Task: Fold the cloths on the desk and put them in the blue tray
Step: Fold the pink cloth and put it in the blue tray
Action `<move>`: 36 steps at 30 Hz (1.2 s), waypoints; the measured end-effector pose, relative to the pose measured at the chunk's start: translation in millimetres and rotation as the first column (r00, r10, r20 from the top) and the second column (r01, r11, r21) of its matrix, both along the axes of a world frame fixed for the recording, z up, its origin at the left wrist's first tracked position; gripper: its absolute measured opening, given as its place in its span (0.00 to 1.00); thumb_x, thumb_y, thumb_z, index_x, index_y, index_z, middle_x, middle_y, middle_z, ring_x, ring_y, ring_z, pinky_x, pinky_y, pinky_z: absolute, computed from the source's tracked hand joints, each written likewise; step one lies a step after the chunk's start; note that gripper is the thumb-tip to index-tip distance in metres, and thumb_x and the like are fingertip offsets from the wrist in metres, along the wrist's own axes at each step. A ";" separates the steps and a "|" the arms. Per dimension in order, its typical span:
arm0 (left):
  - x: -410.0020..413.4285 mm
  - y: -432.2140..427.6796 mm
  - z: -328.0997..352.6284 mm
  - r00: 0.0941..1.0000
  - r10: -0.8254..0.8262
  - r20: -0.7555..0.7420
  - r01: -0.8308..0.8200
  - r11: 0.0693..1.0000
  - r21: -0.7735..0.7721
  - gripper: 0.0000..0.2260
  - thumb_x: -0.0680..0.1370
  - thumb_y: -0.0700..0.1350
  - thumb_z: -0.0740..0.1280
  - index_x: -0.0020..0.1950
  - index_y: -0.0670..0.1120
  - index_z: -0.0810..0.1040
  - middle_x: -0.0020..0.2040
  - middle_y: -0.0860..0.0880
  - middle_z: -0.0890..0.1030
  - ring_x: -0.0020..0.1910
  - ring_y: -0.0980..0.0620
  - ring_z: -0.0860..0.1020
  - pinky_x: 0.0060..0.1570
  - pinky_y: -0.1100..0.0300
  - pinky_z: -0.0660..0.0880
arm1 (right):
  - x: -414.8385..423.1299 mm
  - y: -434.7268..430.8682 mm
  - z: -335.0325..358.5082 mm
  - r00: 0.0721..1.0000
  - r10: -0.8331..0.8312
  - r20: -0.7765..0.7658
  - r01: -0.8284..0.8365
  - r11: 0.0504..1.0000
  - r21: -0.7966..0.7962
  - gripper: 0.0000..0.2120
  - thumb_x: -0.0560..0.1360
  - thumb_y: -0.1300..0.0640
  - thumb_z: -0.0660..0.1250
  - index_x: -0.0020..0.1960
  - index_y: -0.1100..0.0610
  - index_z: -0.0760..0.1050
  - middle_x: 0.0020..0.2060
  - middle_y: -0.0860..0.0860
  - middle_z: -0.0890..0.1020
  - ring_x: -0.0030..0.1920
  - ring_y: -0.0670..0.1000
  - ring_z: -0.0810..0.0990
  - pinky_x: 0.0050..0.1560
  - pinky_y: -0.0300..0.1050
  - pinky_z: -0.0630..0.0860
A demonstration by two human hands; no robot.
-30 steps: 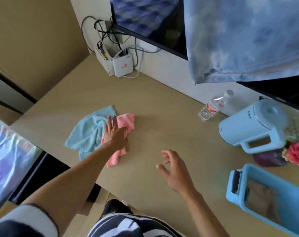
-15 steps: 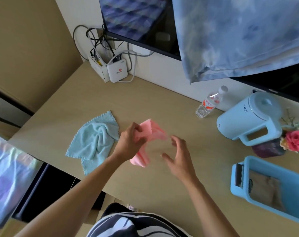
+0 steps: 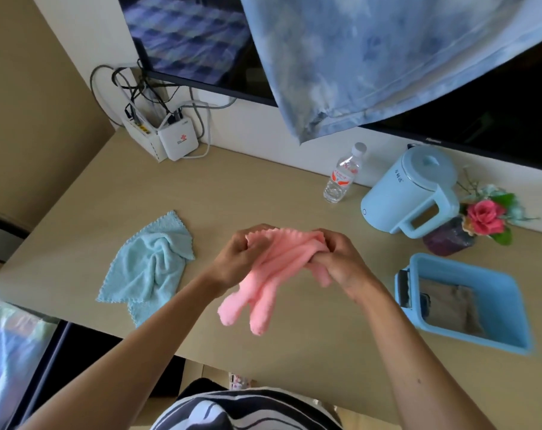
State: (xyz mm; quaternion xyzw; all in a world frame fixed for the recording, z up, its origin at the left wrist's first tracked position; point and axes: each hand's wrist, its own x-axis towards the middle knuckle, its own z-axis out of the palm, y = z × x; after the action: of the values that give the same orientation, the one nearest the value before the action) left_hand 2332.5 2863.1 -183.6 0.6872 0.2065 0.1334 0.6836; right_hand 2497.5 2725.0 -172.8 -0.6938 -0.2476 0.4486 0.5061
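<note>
A pink cloth hangs bunched above the middle of the desk, its two ends dangling toward me. My left hand grips its upper left edge and my right hand grips its upper right edge. A light blue cloth lies crumpled on the desk to the left, apart from both hands. The blue tray sits at the right near the front edge, with a brownish folded cloth inside it.
A light blue kettle, a water bottle and a vase of flowers stand along the back right. White router boxes with cables sit at the back left. A blue fabric hangs over the dark screen.
My left hand lifted the pink cloth off the light blue cloth and carried it right, toward the desk's middle. My right hand came in and took hold of its other edge.
</note>
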 end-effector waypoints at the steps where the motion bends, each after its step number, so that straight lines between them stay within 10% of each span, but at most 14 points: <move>1: 3.5 2.1 -3.2 0.999 0.029 -0.027 -0.027 0.997 0.076 0.14 0.85 0.45 0.58 0.53 0.38 0.80 0.44 0.45 0.81 0.43 0.50 0.79 0.45 0.55 0.76 | 1.9 -2.2 -1.4 0.999 -0.031 0.014 0.031 0.999 -0.023 0.14 0.60 0.67 0.67 0.46 0.65 0.78 0.32 0.51 0.80 0.32 0.45 0.78 0.32 0.37 0.74; 7: 25.2 28.6 -5.7 0.983 0.128 -0.135 -0.059 0.902 0.428 0.14 0.84 0.43 0.58 0.40 0.42 0.75 0.31 0.54 0.69 0.28 0.60 0.66 0.30 0.64 0.61 | 33.9 -16.3 -19.1 0.890 0.065 0.452 0.079 0.953 -0.293 0.12 0.62 0.69 0.68 0.42 0.57 0.74 0.35 0.48 0.80 0.36 0.50 0.76 0.35 0.43 0.70; 20: 21.2 50.1 33.5 0.993 0.080 0.090 -0.121 0.679 0.724 0.09 0.82 0.39 0.60 0.43 0.42 0.76 0.35 0.48 0.76 0.34 0.52 0.71 0.35 0.63 0.66 | 39.0 -26.1 12.6 0.554 -0.088 0.828 0.136 0.991 0.015 0.16 0.65 0.68 0.69 0.32 0.52 0.64 0.22 0.47 0.66 0.26 0.48 0.67 0.27 0.41 0.63; 28: -51.5 35.0 -77.9 0.939 -0.132 -0.316 0.312 0.711 0.631 0.14 0.82 0.54 0.58 0.44 0.49 0.78 0.39 0.60 0.78 0.36 0.60 0.76 0.39 0.64 0.72 | -13.8 -56.4 -69.0 0.688 0.552 0.471 -0.227 0.780 -0.583 0.12 0.67 0.66 0.66 0.46 0.52 0.78 0.39 0.49 0.80 0.42 0.56 0.81 0.40 0.48 0.74; 36: -69.0 24.0 -128.4 0.828 -0.200 -0.524 0.471 0.755 0.456 0.09 0.81 0.48 0.65 0.47 0.47 0.82 0.42 0.60 0.81 0.39 0.62 0.76 0.44 0.68 0.70 | -21.8 -73.3 -115.0 0.714 0.691 0.109 -0.425 0.553 -0.717 0.16 0.70 0.66 0.70 0.57 0.56 0.78 0.45 0.49 0.79 0.42 0.50 0.78 0.32 0.39 0.67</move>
State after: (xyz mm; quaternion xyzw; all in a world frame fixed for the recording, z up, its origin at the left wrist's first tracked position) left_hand 2263.6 2887.0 -312.0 0.8960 0.1768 -0.1002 0.3948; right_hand 2475.7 2651.8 -287.8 -0.7768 -0.3817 0.5009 0.0030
